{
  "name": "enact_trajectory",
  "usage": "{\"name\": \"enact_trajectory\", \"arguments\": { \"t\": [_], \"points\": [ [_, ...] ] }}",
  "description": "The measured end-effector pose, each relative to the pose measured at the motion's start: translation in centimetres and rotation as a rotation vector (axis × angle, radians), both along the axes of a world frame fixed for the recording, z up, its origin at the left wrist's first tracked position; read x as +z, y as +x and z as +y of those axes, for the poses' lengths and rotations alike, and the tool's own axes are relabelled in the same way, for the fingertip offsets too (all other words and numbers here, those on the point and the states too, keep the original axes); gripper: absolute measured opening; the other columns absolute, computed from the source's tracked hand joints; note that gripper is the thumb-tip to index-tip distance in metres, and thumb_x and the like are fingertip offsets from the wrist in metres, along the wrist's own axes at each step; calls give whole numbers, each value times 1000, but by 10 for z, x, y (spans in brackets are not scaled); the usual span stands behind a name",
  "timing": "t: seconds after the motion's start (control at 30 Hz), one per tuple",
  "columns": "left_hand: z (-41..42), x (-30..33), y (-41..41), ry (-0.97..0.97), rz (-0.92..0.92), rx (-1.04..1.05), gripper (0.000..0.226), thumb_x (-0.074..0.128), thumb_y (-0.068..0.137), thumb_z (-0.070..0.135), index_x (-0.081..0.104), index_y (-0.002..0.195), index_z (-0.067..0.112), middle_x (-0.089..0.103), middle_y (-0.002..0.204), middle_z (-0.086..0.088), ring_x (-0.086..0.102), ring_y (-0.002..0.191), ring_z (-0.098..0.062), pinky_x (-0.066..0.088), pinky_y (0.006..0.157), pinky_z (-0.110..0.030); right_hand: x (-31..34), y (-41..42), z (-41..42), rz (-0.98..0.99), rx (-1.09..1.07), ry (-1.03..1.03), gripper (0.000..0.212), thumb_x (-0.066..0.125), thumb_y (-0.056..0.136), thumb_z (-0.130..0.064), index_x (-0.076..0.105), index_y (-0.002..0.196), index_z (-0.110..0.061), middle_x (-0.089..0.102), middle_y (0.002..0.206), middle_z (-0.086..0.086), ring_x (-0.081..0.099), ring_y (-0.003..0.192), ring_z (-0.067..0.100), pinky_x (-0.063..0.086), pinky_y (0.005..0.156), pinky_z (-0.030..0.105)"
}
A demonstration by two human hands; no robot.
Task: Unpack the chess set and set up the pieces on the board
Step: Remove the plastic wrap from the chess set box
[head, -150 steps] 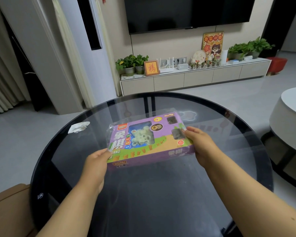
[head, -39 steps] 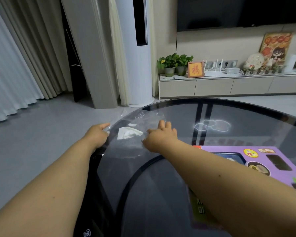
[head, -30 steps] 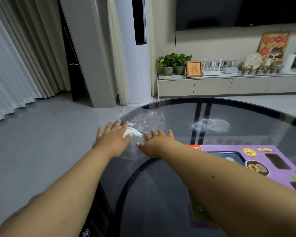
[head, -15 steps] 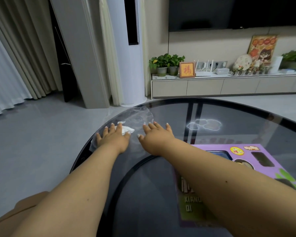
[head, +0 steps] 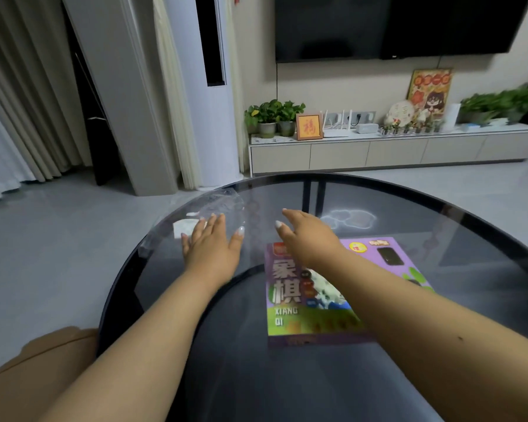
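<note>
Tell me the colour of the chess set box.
Mostly purple chess set box, with green at its lower part; seen in the head view.

I am in a home living room. A large dark television (head: 403,25) hangs on the wall above a long, low cabinet (head: 393,152) that carries potted plants (head: 273,117), a small framed picture (head: 309,127), a white router (head: 337,126) and ornaments. A tall standing air conditioner (head: 209,86) and pale curtains (head: 22,95) fill the corner, and I sit at a round glass table (head: 378,184).
</note>
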State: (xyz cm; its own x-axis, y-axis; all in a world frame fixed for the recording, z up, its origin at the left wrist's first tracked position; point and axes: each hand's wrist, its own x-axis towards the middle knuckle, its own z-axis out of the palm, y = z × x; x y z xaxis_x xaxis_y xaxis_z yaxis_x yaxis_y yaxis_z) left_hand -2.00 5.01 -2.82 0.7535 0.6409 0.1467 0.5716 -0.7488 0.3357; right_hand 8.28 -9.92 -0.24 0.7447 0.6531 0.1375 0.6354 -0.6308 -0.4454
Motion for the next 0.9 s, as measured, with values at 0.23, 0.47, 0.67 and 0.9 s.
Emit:
{"name": "enact_trajectory", "arguments": {
  "t": [0.23,0.47,0.67,0.9],
  "points": [
    [-65,-11,-13,-190,51,-22,65,24,100,50,14,154,14,11,162,-2,0,149,-19,0,119,-47,3,-6,-78,74,-174,84,57,42,96,-45,33,146,-20,39,149,2,37,136,24,33,107,38],
    [-92,-36,-31,-283,89,24,67,25,97,56,49,133,5,40,147,-16,23,142,-30,17,116,-39,-13,-7,-159,147,-407,58,45,54,88,-40,53,121,-10,59,117,8,52,111,29,40,83,33],
    [-112,-37,-47,-331,72,58,57,30,99,51,58,126,10,48,135,-14,35,134,-31,26,113,-40,-28,-7,-181,268,-538,-63,43,47,90,-49,57,76,-10,64,91,13,56,95,31,39,80,34],
    [-127,-18,-63,-645,-334,142,23,48,97,37,56,106,18,63,101,-2,59,92,-19,45,73,-32,-25,-11,-186,657,-574,455,19,64,85,-19,56,77,-4,57,74,13,52,61,26,35,53,26]
  ]
}}
